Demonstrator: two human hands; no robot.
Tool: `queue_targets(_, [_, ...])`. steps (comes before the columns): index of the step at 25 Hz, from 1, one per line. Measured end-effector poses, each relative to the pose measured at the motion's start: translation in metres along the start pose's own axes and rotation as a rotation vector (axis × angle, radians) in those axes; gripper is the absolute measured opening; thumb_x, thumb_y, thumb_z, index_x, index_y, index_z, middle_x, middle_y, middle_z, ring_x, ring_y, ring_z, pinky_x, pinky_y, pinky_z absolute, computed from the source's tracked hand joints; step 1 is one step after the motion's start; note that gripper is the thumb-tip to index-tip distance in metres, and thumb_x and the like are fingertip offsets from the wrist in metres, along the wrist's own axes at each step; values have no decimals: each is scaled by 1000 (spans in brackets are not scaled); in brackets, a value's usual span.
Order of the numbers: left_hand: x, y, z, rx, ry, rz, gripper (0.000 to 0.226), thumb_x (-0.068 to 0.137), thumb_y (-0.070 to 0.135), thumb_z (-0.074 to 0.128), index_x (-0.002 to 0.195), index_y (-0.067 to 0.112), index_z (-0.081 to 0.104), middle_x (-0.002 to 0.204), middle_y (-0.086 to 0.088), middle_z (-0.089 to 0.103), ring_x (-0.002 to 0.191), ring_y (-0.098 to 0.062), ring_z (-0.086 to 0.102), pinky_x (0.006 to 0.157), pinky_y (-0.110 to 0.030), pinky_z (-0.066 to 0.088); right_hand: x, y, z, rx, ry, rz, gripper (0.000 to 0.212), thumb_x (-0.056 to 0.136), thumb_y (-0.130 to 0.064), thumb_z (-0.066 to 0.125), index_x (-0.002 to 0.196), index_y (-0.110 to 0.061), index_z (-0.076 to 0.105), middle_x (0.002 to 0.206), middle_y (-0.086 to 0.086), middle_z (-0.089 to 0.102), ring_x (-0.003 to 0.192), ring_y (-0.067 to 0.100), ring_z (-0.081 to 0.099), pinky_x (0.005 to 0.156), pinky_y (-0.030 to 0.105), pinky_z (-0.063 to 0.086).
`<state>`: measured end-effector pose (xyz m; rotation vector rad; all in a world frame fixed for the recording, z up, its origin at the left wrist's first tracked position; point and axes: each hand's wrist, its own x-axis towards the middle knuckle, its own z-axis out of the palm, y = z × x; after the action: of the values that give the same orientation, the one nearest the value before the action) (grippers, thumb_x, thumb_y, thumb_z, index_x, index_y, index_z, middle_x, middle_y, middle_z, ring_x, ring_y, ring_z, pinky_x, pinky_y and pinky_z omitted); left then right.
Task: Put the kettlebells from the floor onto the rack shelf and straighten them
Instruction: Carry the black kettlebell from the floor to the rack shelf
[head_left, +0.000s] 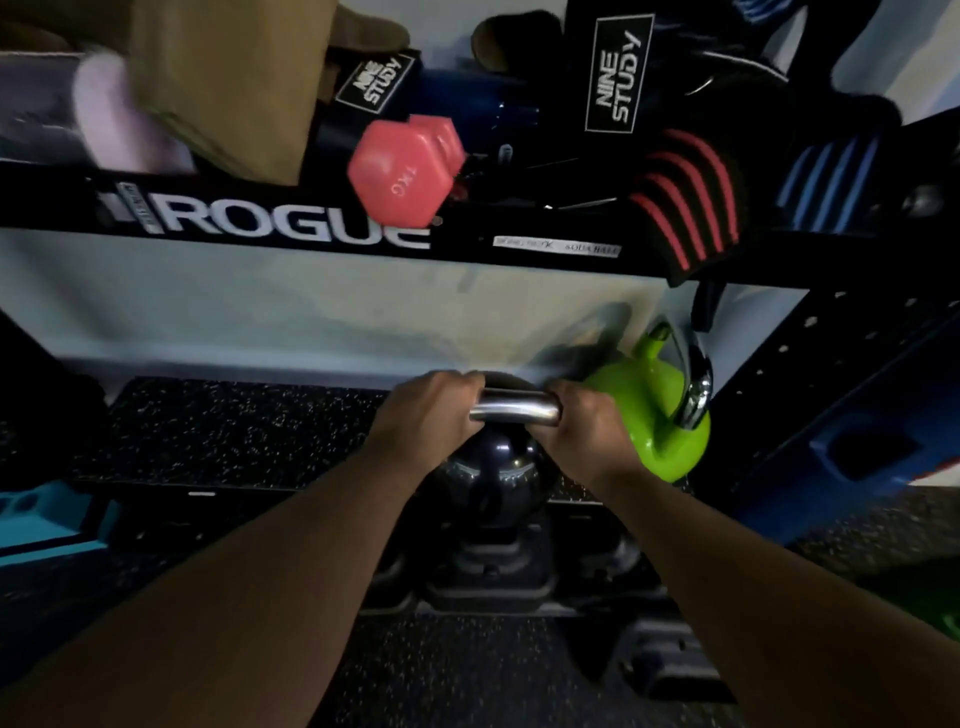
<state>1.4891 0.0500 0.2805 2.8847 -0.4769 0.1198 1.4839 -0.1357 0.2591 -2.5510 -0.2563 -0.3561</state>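
Grip: both hands are closed around the chrome handle (514, 410) of a dark kettlebell (491, 475), the left hand (428, 410) on its left end and the right hand (582, 423) on its right end, bare steel showing between them.
Dark kettlebell: upright under the hands, at the front edge of the speckled lower shelf (234, 431); whether it rests on the shelf or hangs just clear of it cannot be told.
Green kettlebell (660, 410): already on that shelf, just right of the right hand, chrome handle tilted toward the rack upright (810, 374).
Upper shelf: a black rail lettered ROGUE (291, 218) carries a pink hex dumbbell (405, 171) marked 1KG, and black wraps with red stripes (691, 202) overhang its edge.
Below: speckled floor (467, 675), with dark shapes too dim to identify.
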Motion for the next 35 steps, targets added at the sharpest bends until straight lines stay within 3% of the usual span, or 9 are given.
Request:
queue_targets(4, [46,0,20,-68,-25,-54,20,86,13,68,105,13,62,97,-7,68,86,-25,65,79,-41,56,35,25,16,69,-15,82,12,71,-5,71,82,-3,66,76,19,69,70,35,63,56,19,25])
queue_targets(11, [77,-18,36,-178,-25,-116,17,85,15,70,98,11,61,90,-9,65,74,-25,62,69,-40,55,68,36,30,71,-141,176,15,80,-12,66,92,-5,62,80,10,63,77,30,62,62,25,36])
queue_targets(15, [88,-30,40,-242,-65,-134,20,88,17,68,103,8,58,94,-12,65,74,-28,62,69,-41,56,84,34,31,59,-210,232,17,83,-15,65,96,-6,62,83,13,64,77,30,63,62,28,41])
queue_targets(24, [102,-30,38,-262,-161,-163,40,95,21,60,130,9,43,114,-17,61,95,-30,62,69,-33,42,100,34,31,-28,-306,263,20,85,-16,63,103,-9,56,85,8,58,76,27,55,57,25,35])
queue_targets(26, [98,-34,37,-301,-172,-165,46,94,21,61,134,14,40,117,-15,58,95,-29,62,71,-34,46,99,31,31,-35,-304,210,27,83,-14,63,108,-13,54,93,10,59,84,29,58,57,24,38])
queue_targets(29, [74,-45,35,-366,-151,-188,68,87,19,69,143,22,32,130,-14,48,113,-32,57,93,-44,52,87,21,27,-119,-275,50,47,79,-21,64,124,-20,52,115,14,54,107,34,53,85,38,48])
queue_targets(31, [50,-56,30,-365,-139,-215,79,85,18,71,149,24,26,140,-15,40,126,-34,47,102,-48,45,73,5,23,-168,-214,-45,57,80,-27,64,135,-22,49,129,13,48,119,33,45,100,45,43])
queue_targets(35, [-10,-81,12,-277,-156,-215,78,86,21,69,150,22,25,146,-13,37,132,-35,38,104,-52,40,38,-42,29,-159,-172,-224,50,77,-29,61,126,-21,55,125,10,54,118,33,48,100,46,43])
